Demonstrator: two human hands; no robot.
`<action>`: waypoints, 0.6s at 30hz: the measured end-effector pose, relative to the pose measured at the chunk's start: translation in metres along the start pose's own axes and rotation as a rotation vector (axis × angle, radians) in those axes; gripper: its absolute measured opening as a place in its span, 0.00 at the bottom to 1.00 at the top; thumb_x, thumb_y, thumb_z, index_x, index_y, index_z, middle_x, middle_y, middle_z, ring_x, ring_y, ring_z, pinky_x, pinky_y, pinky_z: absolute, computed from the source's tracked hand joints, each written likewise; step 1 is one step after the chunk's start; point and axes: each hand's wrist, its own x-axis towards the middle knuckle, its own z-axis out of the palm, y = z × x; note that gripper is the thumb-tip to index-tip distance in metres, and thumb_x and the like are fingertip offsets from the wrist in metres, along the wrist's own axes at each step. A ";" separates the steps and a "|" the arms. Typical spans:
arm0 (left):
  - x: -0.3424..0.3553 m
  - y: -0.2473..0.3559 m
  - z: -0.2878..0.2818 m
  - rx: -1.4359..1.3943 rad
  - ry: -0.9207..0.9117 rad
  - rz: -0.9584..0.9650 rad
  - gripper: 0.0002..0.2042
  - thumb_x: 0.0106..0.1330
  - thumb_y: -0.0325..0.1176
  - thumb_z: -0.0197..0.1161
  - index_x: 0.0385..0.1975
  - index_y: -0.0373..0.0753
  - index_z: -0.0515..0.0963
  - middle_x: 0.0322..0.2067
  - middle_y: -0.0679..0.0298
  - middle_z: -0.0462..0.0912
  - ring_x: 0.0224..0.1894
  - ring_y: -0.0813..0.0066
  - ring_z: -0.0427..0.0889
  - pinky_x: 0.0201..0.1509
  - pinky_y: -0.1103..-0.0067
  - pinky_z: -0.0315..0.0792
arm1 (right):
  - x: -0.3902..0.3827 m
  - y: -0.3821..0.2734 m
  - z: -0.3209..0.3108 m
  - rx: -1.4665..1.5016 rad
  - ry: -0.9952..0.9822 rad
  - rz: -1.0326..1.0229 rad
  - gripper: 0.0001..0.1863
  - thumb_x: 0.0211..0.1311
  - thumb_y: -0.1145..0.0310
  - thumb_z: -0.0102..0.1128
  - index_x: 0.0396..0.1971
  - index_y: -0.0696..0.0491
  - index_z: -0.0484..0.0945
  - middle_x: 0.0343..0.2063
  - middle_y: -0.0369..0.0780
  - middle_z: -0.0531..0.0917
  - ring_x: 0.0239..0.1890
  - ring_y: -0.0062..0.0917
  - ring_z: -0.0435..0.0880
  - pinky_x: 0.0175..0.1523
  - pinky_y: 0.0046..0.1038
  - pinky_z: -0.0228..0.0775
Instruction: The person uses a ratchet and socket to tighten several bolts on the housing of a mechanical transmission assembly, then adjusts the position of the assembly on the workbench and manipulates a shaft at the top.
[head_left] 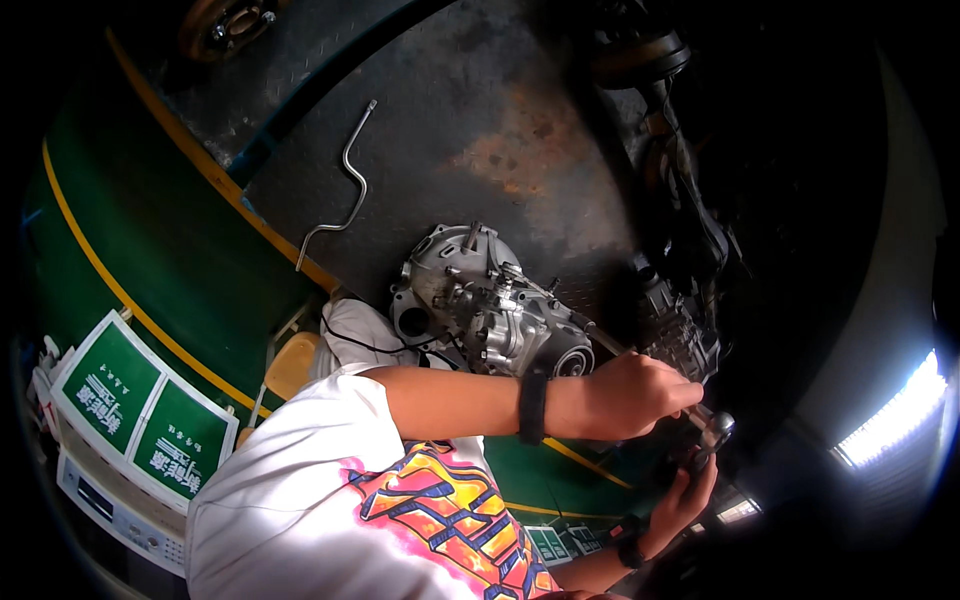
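Note:
My left hand (640, 396), with a wide black band at the wrist, is closed in front of my chest. Its fingers pinch the near end of a metal tool with a round shiny head (722, 425); its exact kind is unclear in the dim light. Just below, my right hand (688, 492), with a dark watch, curls its fingers around the tool's lower side, partly in shadow. Beyond my left forearm lies a silver gearbox (520, 325) with a wide bell housing and a ringed round end. Farther away, a crank-shaped speed brace (363, 187) rests on the dark metal tabletop (420, 140).
Dark machinery (680, 330) lines the table's right side. A rusty round part (225, 28) sits at the far left. Left of me are a yellow chair (293, 365), green-and-white boards (150, 415) over a pale machine with buttons (125, 525), and green floor with yellow lines.

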 end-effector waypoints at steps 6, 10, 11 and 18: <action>0.001 -0.003 -0.003 0.074 0.088 0.042 0.15 0.64 0.22 0.67 0.51 0.29 0.84 0.43 0.52 0.91 0.47 0.51 0.92 0.53 0.64 0.86 | -0.001 -0.035 -0.015 -0.058 -0.052 -0.043 0.26 0.74 0.73 0.63 0.69 0.64 0.77 0.49 0.50 0.84 0.48 0.42 0.86 0.56 0.37 0.77; 0.003 0.005 -0.002 0.031 0.082 0.066 0.18 0.67 0.23 0.65 0.56 0.26 0.81 0.48 0.50 0.89 0.51 0.50 0.90 0.58 0.65 0.84 | -0.021 -0.046 -0.028 0.044 -0.144 0.048 0.26 0.74 0.71 0.67 0.67 0.66 0.77 0.44 0.48 0.84 0.42 0.35 0.84 0.50 0.34 0.77; 0.002 0.009 0.001 0.032 0.084 0.084 0.18 0.68 0.23 0.64 0.57 0.25 0.79 0.48 0.49 0.88 0.52 0.50 0.89 0.59 0.65 0.83 | -0.025 -0.046 -0.031 0.021 -0.166 0.058 0.26 0.74 0.71 0.68 0.67 0.66 0.77 0.44 0.47 0.84 0.42 0.33 0.84 0.50 0.32 0.76; 0.013 0.002 -0.009 -0.032 -0.025 0.005 0.09 0.67 0.23 0.63 0.45 0.32 0.80 0.38 0.52 0.89 0.46 0.49 0.91 0.50 0.63 0.85 | -0.042 -0.072 -0.022 0.178 -0.198 0.179 0.28 0.76 0.69 0.67 0.70 0.65 0.75 0.36 0.40 0.84 0.32 0.21 0.82 0.39 0.23 0.74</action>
